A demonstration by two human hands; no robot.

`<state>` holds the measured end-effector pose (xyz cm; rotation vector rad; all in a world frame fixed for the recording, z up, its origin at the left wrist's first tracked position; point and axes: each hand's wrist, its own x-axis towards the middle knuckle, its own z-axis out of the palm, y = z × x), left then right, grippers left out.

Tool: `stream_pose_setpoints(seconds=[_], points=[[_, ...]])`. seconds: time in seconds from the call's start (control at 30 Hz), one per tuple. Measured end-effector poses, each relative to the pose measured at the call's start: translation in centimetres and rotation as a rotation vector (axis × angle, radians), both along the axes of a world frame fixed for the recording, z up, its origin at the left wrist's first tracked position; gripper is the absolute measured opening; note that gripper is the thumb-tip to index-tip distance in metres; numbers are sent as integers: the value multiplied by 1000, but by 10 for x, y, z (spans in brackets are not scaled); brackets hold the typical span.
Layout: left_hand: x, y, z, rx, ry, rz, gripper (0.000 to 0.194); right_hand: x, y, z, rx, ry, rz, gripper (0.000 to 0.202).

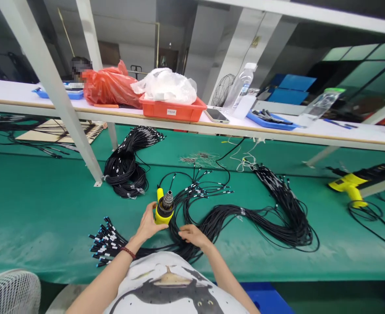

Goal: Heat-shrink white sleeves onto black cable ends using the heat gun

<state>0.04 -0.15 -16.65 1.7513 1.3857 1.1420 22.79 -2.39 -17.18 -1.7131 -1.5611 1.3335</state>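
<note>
My left hand (149, 224) is wrapped round a yellow heat gun (164, 213), whose stepped metal nozzle points up toward the camera. To its right, my right hand (192, 235) rests on a thick bundle of black cables (221, 218), fingers curled; what they hold, if anything, is too small to tell. Cable ends with white and blue tips (105, 242) fan out left of my left wrist. More tipped ends (199, 188) spread beyond the heat gun. The bundle runs right and bends at a coiled part (297, 226).
Another black cable coil (127, 170) lies by a shelf post (77, 135) on the green table (42, 209). A second yellow heat gun (351, 185) lies at the right. The shelf holds a red tray (173, 111), a phone (216, 115) and bottles (241, 89). A fan (11, 292) stands lower left.
</note>
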Motion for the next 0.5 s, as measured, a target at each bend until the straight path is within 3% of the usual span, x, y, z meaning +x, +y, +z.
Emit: stream_pose_setpoints(seconds=[0.1, 0.23, 0.33, 0.5], points=[[15, 0, -6, 43, 36, 70, 74, -21, -3, -12, 55, -3, 107, 26], [19, 0, 0, 75, 131, 116, 51, -48, -12, -18, 156, -24, 303, 20], [10, -1, 7, 69, 165, 100, 50, -60, -20, -19, 222, -74, 455, 24], [-19, -2, 12, 27, 138, 2, 61, -61, -21, -18, 352, -254, 563, 23]])
